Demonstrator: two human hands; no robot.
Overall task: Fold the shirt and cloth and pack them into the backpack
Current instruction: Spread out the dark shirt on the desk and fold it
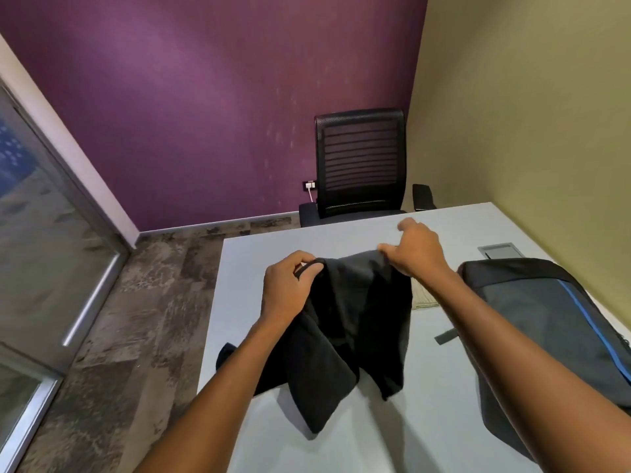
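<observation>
A black shirt [355,329] hangs over the white table [426,421], lifted by its top edge. My left hand [286,288] grips the shirt's upper left corner near the collar. My right hand [416,247] pinches the upper right corner, thumb and fingers closed on the fabric. The shirt's lower folds rest on the table. A pale striped cloth [423,298] lies behind the shirt, mostly hidden by my right forearm. The dark grey backpack [546,319] with a blue stripe lies flat at the right side of the table.
A black mesh office chair [358,165] stands beyond the table's far edge. A grey cable hatch [500,250] is set into the table by the backpack. A wall socket [309,186] is on the purple wall. A glass door [41,233] is at left.
</observation>
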